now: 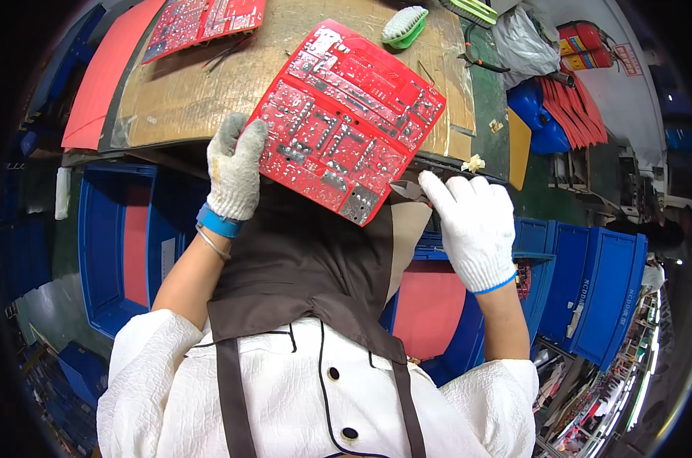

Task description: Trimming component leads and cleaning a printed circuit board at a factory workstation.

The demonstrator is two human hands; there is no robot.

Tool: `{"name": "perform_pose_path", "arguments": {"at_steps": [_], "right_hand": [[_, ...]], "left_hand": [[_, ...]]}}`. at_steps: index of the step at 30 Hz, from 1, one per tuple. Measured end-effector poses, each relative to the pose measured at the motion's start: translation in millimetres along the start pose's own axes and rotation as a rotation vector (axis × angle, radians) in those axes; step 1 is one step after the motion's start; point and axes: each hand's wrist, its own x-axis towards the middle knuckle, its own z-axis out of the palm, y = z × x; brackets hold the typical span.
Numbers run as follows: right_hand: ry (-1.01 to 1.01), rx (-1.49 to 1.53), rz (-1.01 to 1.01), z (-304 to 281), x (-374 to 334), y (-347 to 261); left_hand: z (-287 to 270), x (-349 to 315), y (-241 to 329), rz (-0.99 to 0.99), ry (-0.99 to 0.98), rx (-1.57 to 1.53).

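Observation:
A large red circuit board (346, 126), dotted with solder joints and grey patches, is held tilted above the near edge of the workbench. My left hand (237, 166), in a greyish knitted glove, is closed on the board's left edge with the thumb on its face. My right hand (475, 221), in a white knitted glove, is closed round cutting pliers (408, 191). Their metal jaws point left, close to the board's lower right corner; I cannot tell whether they touch it. The handles are mostly hidden by the glove.
Another red circuit board (204, 27) lies at the bench's far left. A brush (404, 29) with a green body and black-handled pliers (479, 57) lie far right on the cardboard-covered bench (162, 107). Blue crates (105, 244) stand on both sides. Fire extinguishers (586, 46) stand far right.

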Motion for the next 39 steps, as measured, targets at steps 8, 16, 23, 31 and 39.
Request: {"name": "perform_pose_path", "arguments": {"at_steps": [8,16,23,31,39], "right_hand": [[0.032,-0.031,0.033,4,3,4],[0.031,0.015,0.053,4,0,2],[0.031,0.012,0.042,3,2,1],[-0.013,-0.021,0.052,1,-3,-5],[0.0,-0.049,0.078,1,-7,-15]], "left_hand": [[0,0,1,-0.008,-0.001,0.0],[0,2,-2,-0.012,0.005,-0.011],[3,-1,2,-0.019,0.017,-0.007],[-3,2,-3,-0.01,-0.014,0.011],[0,1,0,-0.009,-0.002,0.009]]}}
